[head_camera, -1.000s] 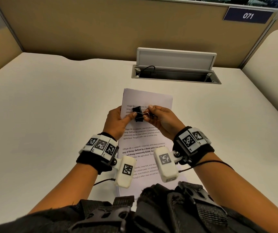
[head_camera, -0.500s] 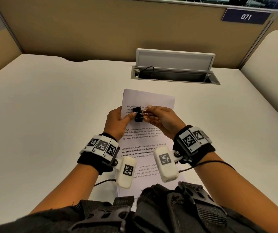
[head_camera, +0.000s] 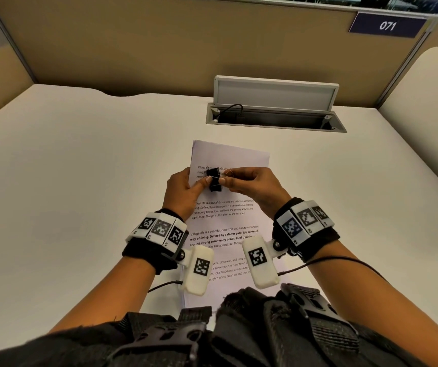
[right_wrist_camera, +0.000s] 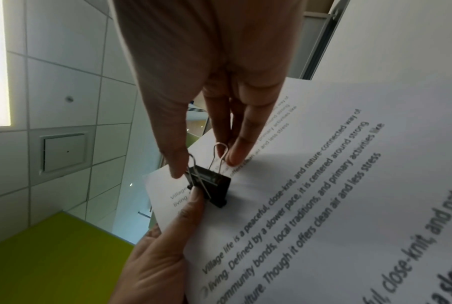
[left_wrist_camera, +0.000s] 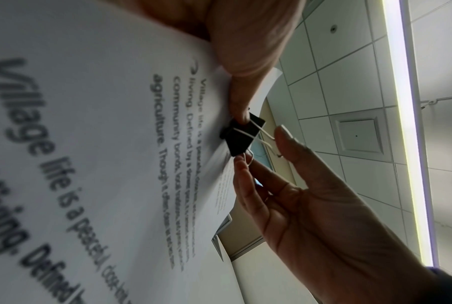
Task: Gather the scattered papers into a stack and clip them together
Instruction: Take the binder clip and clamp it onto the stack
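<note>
I look down into a tan-walled cubicle with a white tabletop, and at its far edge an open cable hatch with its lid tipped up; a blue sign reading 071 sits high on the right partition. The stack of papers, printed with paragraphs about village life, lies lengthwise down the middle of the tabletop, its near end hidden behind my chest harness. My left hand grips the stack's left edge towards the far end, fingers under the sheets as far as I can tell, and its thumb presses on the side of the black binder clip. The clip sits over the first printed paragraph, and from the wrist views I cannot tell whether its mouth bites the edge of the sheets or merely rests against the page. My right hand pinches the clip's wire handles between thumb and forefinger, the other fingers loosely extended beside them. Both wrists carry black bands with white marker blocks and small white camera pods hanging above the lower paragraphs.
</note>
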The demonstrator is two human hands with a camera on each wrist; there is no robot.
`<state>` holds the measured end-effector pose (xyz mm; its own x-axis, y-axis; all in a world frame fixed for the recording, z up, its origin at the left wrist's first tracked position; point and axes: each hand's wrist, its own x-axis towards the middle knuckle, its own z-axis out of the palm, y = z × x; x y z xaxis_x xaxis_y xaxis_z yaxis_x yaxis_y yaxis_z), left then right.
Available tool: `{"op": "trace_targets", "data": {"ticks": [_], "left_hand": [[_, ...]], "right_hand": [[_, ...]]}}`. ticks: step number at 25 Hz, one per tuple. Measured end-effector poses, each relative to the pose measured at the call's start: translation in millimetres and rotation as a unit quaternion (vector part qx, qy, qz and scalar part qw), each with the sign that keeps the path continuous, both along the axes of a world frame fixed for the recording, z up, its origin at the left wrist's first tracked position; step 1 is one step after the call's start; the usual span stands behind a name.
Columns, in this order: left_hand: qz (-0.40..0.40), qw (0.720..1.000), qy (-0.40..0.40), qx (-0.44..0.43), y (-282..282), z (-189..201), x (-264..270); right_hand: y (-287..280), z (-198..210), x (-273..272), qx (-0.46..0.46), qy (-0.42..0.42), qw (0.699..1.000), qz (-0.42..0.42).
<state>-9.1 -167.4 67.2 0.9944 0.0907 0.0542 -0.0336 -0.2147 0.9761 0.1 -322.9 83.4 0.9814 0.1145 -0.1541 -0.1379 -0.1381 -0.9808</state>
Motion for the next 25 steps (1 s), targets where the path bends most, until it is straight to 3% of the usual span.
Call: {"op": "trace_targets", "data": {"ticks": [5, 8, 13, 17, 20, 23, 25], "left_hand": [[-0.006, 1.000, 0.002, -0.012, 0, 0, 0], [-0.020, 0.999, -0.001, -0.040, 0, 2, -1], [-0.009, 0.996, -0.009, -0.094, 4, 3, -1], [-0.012, 0.994, 0.002, -0.108, 5, 3, -3], [-0.015, 0.995, -0.003, -0.099, 3, 4, -4], [-0.017, 0.995, -0.010, -0.102, 2, 6, -4], [-0.016, 0.994, -0.011, -0.104, 3, 6, -4]], "right_hand": [[-8, -1, 3, -0.027, -0.011, 1.000, 0.008], [-10, -2, 2, 0.001, -0.039, 0.999, 0.006], [-12, -4, 0, 0.157, -0.046, 0.986, -0.019], [-18, 3, 1, 0.317, -0.042, 0.947, -0.018], [-18, 10, -1, 0.381, -0.049, 0.923, 0.007], [-16, 21, 0, 0.366, -0.086, 0.927, 0.006], [-19, 34, 6, 0.271, -0.154, 0.950, -0.004]]}}
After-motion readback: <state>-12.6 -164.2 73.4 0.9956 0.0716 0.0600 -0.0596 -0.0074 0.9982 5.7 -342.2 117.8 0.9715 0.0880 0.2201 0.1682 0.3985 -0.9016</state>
